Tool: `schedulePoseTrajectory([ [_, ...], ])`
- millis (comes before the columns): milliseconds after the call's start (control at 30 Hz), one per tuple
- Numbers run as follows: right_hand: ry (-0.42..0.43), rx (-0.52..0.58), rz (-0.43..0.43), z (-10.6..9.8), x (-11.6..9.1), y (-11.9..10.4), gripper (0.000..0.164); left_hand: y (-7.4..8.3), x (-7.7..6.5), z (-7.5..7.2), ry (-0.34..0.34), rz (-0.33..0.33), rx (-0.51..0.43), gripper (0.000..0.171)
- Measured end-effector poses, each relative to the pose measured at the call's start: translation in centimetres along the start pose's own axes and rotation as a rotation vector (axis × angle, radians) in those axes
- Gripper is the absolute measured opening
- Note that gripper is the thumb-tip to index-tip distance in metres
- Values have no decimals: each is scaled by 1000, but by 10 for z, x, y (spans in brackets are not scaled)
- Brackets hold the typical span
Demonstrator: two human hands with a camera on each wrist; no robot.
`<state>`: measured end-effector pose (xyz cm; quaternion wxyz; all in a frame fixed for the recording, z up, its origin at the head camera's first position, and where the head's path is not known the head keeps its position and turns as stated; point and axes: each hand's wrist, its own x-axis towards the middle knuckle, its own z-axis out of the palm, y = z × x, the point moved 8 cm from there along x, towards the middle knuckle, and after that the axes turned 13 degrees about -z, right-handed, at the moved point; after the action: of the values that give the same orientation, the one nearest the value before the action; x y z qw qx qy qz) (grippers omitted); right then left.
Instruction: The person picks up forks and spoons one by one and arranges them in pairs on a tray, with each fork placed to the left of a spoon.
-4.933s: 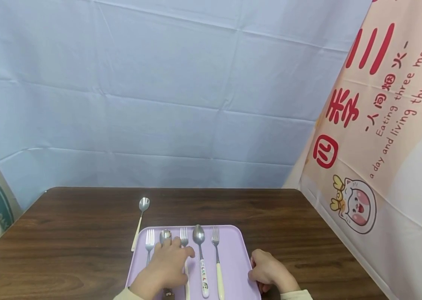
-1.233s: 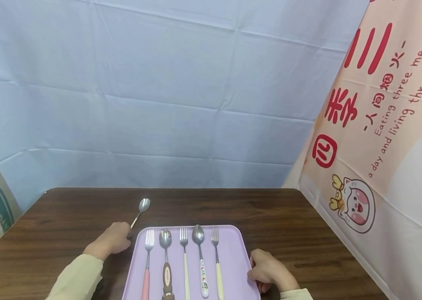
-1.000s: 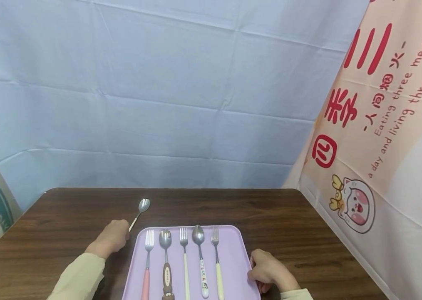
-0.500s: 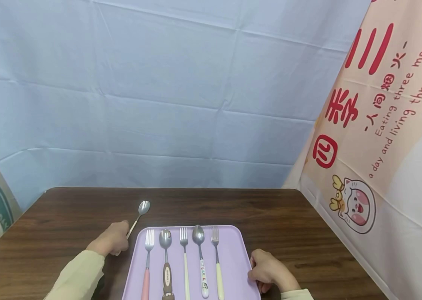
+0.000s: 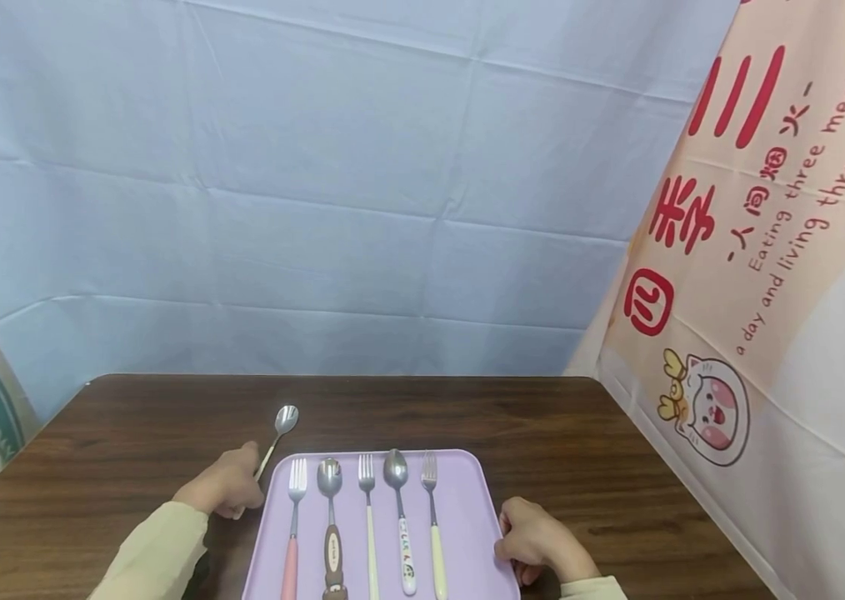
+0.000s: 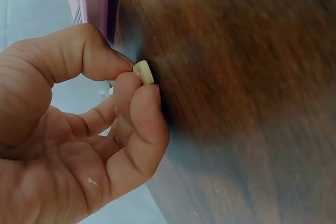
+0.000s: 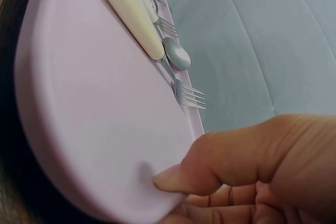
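Note:
My left hand [image 5: 223, 482] pinches the cream handle of a metal spoon [image 5: 286, 419] that lies left of the purple tray [image 5: 477, 521]. The left wrist view shows the handle's end [image 6: 143, 72] between thumb and fingertips, just above the wood. At the tray's right side, my right hand [image 5: 540, 537] grips the rim; its thumb [image 7: 176, 178] lies on top in the right wrist view. Lined up on the tray are a pink-handled fork [image 5: 291, 550], a brown-handled spoon [image 5: 333, 554], a white-handled fork [image 5: 371, 542], a spoon with a patterned handle [image 5: 405, 550] and a cream-handled fork [image 5: 437, 554].
The dark wooden table [image 5: 557, 442] extends behind and to both sides of the tray. A pale blue cloth [image 5: 332, 208] hangs behind it, and a printed cloth [image 5: 782, 317] hangs along the right side.
My left hand has gone from above the tray's cutlery to the spoon on the left and pinched its handle. That spoon has since shifted slightly towards me. My right hand stays on the rim.

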<state>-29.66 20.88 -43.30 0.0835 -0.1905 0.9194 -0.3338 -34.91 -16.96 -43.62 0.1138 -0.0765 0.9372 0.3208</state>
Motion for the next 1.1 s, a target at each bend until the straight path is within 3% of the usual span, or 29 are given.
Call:
schedulePoseTrajectory([
  [133, 0, 6, 0, 0, 0, 0, 15, 1, -1, 1, 0, -14, -16, 38],
  [400, -15, 12, -6, 2, 1, -1, 14, 0, -6, 0, 41, -51, 83, 39],
  [800, -7, 13, -9, 1, 0, -2, 14, -3, -5, 1, 61, -95, 75, 29],
  [1100, -10, 11, -9, 0, 0, -2, 14, -3, -4, -2, 96, -73, 163, 4],
])
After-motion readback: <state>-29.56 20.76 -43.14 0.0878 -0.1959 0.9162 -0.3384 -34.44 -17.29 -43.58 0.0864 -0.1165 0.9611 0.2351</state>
